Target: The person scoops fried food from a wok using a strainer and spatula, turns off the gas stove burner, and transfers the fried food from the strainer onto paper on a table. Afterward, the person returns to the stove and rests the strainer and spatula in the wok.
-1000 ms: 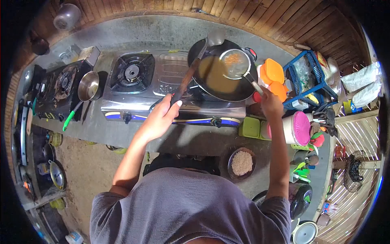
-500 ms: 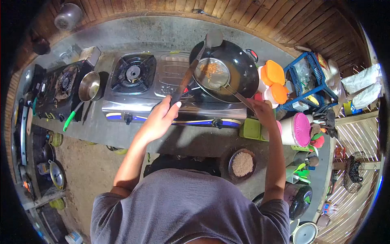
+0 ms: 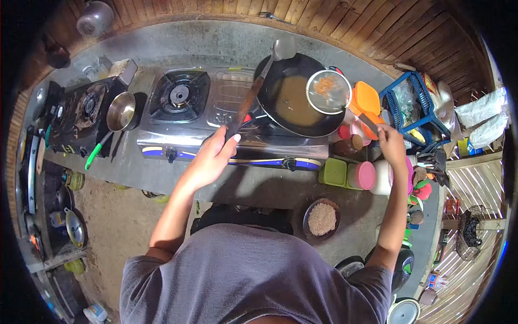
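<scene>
My left hand [image 3: 217, 151] is closed around the wooden handle of a spatula [image 3: 251, 100], whose metal blade lies over the wok's far rim. The wok's handle runs close under this hand; whether I grip it too cannot be made out. The dark wok [image 3: 318, 129] sits on the stove's right burner with brownish oil [image 3: 295, 102] in it. My right hand [image 3: 391, 144] is closed on the handle of a mesh strainer [image 3: 335, 97]. Golden-brown fried bits [image 3: 326, 85] lie in the strainer, which is held over the wok's right rim.
A left burner [image 3: 179, 95] and a small pan with a green handle [image 3: 121, 112] are to the left. Orange-lidded containers [image 3: 366, 97] and a blue rack [image 3: 415, 108] stand right of the wok. Near the counter's front are a green container [image 3: 333, 173] and a bowl of pale grains [image 3: 322, 218].
My right hand has moved right with the strainer, from over the wok's left-middle to its right rim, uncovering the oil. My left hand and the spatula have barely moved.
</scene>
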Available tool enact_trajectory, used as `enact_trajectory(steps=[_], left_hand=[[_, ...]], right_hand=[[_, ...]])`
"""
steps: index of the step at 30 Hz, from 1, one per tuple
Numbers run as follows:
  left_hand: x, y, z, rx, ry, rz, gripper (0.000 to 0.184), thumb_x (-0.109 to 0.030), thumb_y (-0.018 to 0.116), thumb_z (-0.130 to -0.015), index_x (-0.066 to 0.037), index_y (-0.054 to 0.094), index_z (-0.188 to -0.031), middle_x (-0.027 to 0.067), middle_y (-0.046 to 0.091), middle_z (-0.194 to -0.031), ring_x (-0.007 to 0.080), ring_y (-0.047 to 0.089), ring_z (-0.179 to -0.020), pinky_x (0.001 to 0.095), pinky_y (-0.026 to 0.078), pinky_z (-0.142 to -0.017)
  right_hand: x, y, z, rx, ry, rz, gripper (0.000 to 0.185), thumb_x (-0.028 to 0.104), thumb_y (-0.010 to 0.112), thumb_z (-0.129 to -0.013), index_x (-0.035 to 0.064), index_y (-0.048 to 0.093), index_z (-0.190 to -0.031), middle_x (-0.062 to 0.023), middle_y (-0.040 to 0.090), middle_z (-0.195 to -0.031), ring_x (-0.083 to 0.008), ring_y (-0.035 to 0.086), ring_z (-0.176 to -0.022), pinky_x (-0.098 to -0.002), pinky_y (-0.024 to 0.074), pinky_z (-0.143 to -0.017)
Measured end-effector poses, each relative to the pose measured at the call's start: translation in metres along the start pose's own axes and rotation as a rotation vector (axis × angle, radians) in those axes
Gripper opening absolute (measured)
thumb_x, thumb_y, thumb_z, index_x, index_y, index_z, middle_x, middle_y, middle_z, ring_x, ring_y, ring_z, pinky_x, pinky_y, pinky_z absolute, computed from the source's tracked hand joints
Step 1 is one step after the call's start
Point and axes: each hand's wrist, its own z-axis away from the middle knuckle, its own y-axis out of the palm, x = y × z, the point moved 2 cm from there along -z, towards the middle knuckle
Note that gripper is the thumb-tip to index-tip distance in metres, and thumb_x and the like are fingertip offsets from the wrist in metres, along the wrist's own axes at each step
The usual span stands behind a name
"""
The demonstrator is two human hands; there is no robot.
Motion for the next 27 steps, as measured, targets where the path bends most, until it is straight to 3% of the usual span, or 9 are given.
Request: enact_trajectory(steps=[4, 7, 10, 14, 16, 18, 19, 22, 27], left_hand=[[-0.002, 0.006, 0.002, 0.002, 0.007, -0.014, 0.031, -0.030, 0.048, -0.101, 0.000, 0.045, -0.097, 0.0078, 0.051, -0.071, 0.0161, 0.049, -0.065, 0.0341, 0.041, -0.059], [-0.005, 0.009, 0.004, -0.011, -0.011, 0.011, 0.021, -0.026, 0.049, -0.101, -0.005, 0.047, -0.097, -0.0032, 0.046, -0.071, 0.0051, 0.042, -0.062, 0.0230, 0.037, -0.054], [-0.008, 0.009, 0.007, -0.025, -0.011, -0.005, 0.031, -0.029, 0.048, -0.101, 0.001, 0.046, -0.102, 0.0071, 0.051, -0.070, 0.0157, 0.049, -0.066, 0.0339, 0.042, -0.060], [-0.004, 0.009, 0.009, -0.036, -0.013, 0.040, 0.028, -0.028, 0.049, -0.101, -0.001, 0.047, -0.102, 0.0037, 0.050, -0.071, 0.0120, 0.047, -0.065, 0.0302, 0.040, -0.059], [-0.003, 0.009, 0.010, -0.053, -0.001, 0.055, 0.023, -0.028, 0.050, -0.101, -0.006, 0.046, -0.095, -0.0027, 0.047, -0.073, 0.0053, 0.043, -0.063, 0.0232, 0.038, -0.055], [-0.006, 0.009, 0.011, -0.066, -0.011, 0.048, 0.024, -0.029, 0.050, -0.101, -0.006, 0.046, -0.095, -0.0025, 0.047, -0.073, 0.0056, 0.043, -0.063, 0.0234, 0.038, -0.056], [-0.007, 0.009, 0.012, -0.071, -0.017, 0.043, 0.024, -0.029, 0.050, -0.101, -0.006, 0.046, -0.095, -0.0023, 0.047, -0.073, 0.0058, 0.043, -0.063, 0.0235, 0.038, -0.056], [-0.007, 0.006, 0.011, -0.061, -0.033, 0.015, 0.025, -0.029, 0.050, -0.101, -0.005, 0.046, -0.095, -0.0021, 0.047, -0.073, 0.0060, 0.043, -0.063, 0.0238, 0.038, -0.056], [-0.001, 0.004, 0.008, -0.063, -0.029, 0.026, 0.025, -0.029, 0.050, -0.101, -0.005, 0.046, -0.096, -0.0014, 0.048, -0.073, 0.0063, 0.044, -0.063, 0.0239, 0.039, -0.056]], right_hand=[[0.000, -0.014, -0.014, -0.038, -0.035, 0.266, 0.022, 0.022, 0.055, -0.092, 0.0118, 0.069, -0.106, -0.0233, 0.066, -0.079, -0.0417, 0.065, -0.075, -0.0507, 0.0521, -0.069], [0.005, -0.009, -0.020, -0.043, -0.087, 0.322, 0.023, 0.025, 0.054, -0.093, 0.0130, 0.069, -0.106, -0.0225, 0.066, -0.076, -0.0415, 0.065, -0.072, -0.0506, 0.0522, -0.065], [-0.001, 0.010, -0.020, -0.013, -0.096, 0.334, 0.023, 0.026, 0.054, -0.093, 0.0131, 0.069, -0.105, -0.0226, 0.066, -0.077, -0.0417, 0.065, -0.072, -0.0507, 0.0525, -0.066], [-0.002, 0.035, -0.014, 0.051, -0.075, 0.106, 0.024, 0.026, 0.054, -0.093, 0.0105, 0.069, -0.102, -0.0229, 0.067, -0.079, -0.0412, 0.066, -0.077, -0.0506, 0.0524, -0.070], [0.007, 0.044, -0.010, 0.132, -0.088, -0.038, 0.025, 0.024, 0.053, -0.092, 0.0069, 0.069, -0.102, -0.0210, 0.067, -0.082, -0.0381, 0.067, -0.080, -0.0449, 0.0520, -0.072], [0.016, 0.053, -0.006, 0.218, -0.094, -0.197, 0.024, 0.020, 0.054, -0.092, 0.0029, 0.069, -0.101, -0.0200, 0.069, -0.087, -0.0361, 0.068, -0.080, -0.0412, 0.0515, -0.072], [0.009, 0.064, -0.007, 0.266, -0.126, -0.224, 0.027, 0.021, 0.054, -0.095, -0.0002, 0.067, -0.105, -0.0144, 0.069, -0.084, -0.0250, 0.068, -0.079, -0.0348, 0.0512, -0.074], [0.007, 0.081, -0.002, 0.324, -0.082, -0.461, 0.031, 0.028, 0.052, -0.098, 0.0004, 0.066, -0.102, -0.0092, 0.066, -0.075, -0.0214, 0.064, -0.068, -0.0352, 0.0488, -0.066], [-0.008, 0.095, 0.001, 0.479, 0.073, -0.730, 0.033, 0.029, 0.051, -0.100, -0.0012, 0.064, -0.103, 0.0014, 0.056, -0.073, -0.0087, 0.050, -0.064, -0.0255, 0.0412, -0.059]])
